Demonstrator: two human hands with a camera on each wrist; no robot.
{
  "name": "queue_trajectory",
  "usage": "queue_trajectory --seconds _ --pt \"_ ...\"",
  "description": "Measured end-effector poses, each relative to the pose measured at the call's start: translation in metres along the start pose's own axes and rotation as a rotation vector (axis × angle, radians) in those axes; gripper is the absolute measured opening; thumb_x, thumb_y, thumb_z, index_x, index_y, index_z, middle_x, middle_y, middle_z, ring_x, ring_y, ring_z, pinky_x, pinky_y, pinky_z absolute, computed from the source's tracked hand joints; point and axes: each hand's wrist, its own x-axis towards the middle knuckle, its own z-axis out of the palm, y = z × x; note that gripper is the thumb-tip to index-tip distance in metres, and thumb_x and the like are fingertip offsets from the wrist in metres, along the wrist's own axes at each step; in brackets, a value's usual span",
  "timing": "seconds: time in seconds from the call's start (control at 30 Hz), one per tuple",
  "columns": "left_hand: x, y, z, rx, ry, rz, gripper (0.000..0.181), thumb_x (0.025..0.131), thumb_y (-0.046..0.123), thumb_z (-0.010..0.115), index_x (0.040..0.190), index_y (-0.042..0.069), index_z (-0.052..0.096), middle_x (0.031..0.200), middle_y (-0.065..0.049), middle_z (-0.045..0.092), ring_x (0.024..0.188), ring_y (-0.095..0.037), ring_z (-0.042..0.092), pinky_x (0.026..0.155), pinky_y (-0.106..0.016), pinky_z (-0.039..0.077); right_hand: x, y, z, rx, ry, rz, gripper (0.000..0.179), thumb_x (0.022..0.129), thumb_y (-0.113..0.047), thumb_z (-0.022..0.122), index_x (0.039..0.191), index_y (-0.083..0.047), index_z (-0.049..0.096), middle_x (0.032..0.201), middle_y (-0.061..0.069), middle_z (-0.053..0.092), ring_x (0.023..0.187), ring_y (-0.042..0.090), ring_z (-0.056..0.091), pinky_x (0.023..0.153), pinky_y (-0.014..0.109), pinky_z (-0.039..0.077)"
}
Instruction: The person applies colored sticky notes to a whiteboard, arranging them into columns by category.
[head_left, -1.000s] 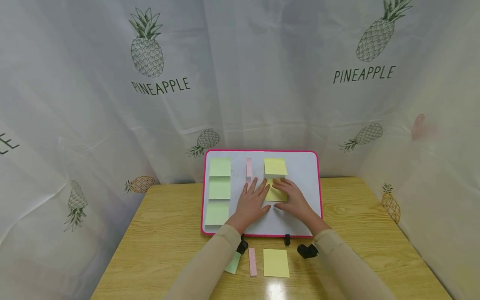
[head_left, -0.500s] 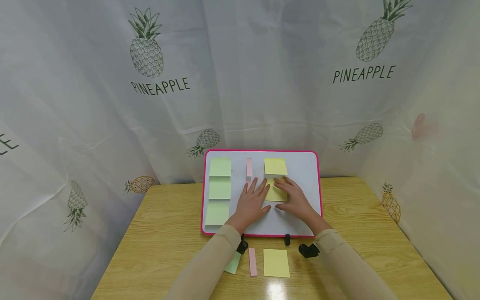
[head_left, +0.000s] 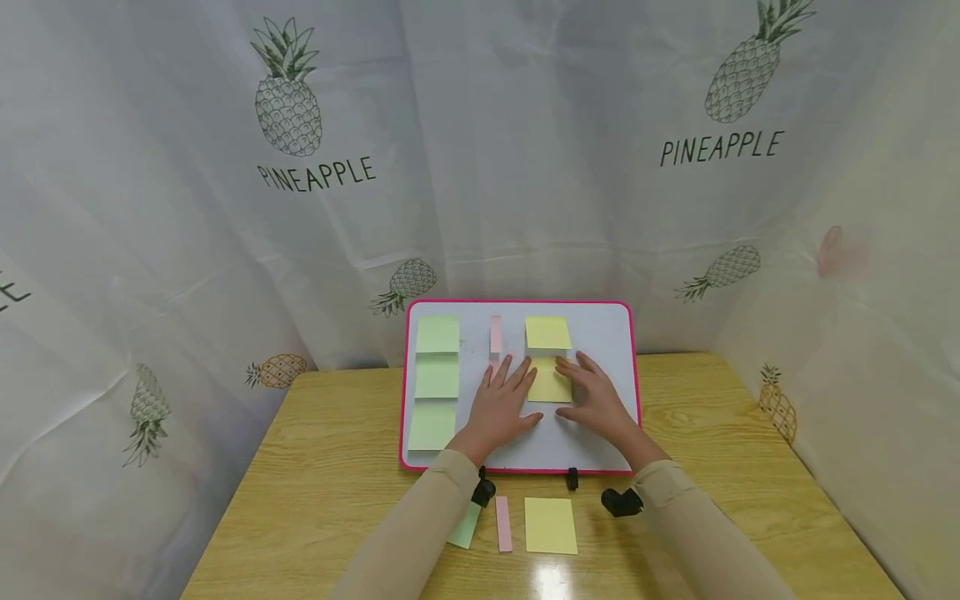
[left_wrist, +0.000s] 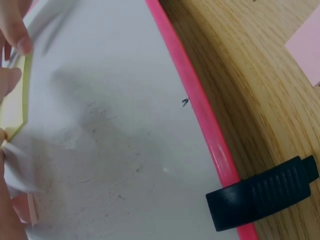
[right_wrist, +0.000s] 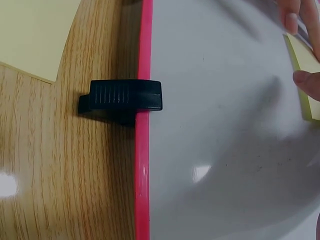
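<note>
A whiteboard (head_left: 600,333) with a pink rim lies on the table. On its surface, a lower yellow sticky note (head_left: 549,385) sits just below an upper yellow sticky note (head_left: 547,333). My left hand (head_left: 501,410) rests with spread fingers at the lower note's left edge, partly covering a second pink strip (left_wrist: 22,209). My right hand (head_left: 600,404) is at that note's right side, fingers loosely bent, index fingertip over its upper right corner. In the right wrist view, a thumb touches the yellow note's (right_wrist: 302,55) near edge.
Three green sticky notes (head_left: 437,377) run down the board's left side, with a pink strip (head_left: 496,335) right of them. Yellow (head_left: 551,527), pink (head_left: 503,525) and green (head_left: 465,527) note pads lie in front. Black clips (right_wrist: 125,95) grip the near rim. A pineapple-print curtain (head_left: 480,167) surrounds the table.
My right hand has slid slightly rightward across the lower yellow note, baring more of it. The left hand stays in place. The head view has shifted a little.
</note>
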Motion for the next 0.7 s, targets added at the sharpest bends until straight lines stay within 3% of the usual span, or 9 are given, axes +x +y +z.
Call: queue_trajectory --seconds 0.5,0.7 --pt "-0.003 0.002 -0.008 -0.025 -0.013 -0.001 0.092 0.086 0.070 0.054 0.157 0.021 0.021 0.163 0.005 0.005 0.148 -0.024 -0.006 0.117 -0.049 0.002 -0.008 0.006 -0.009 0.010 0.006 0.033 0.078 0.066 -0.014 0.092 0.135 -0.002 0.057 0.149 0.004 0.044 0.144 0.033 0.019 0.110 0.059 0.024" --pt "-0.004 0.005 -0.014 -0.052 -0.050 -0.003 0.097 0.082 0.073 0.057 0.157 0.021 0.022 0.163 0.004 0.006 0.148 -0.025 -0.004 0.117 -0.049 0.003 -0.013 0.004 -0.012 0.039 -0.001 0.039 0.079 0.067 -0.015 0.091 0.136 -0.002 0.056 0.150 0.006 0.043 0.145 0.034 0.017 0.109 0.062 0.023"
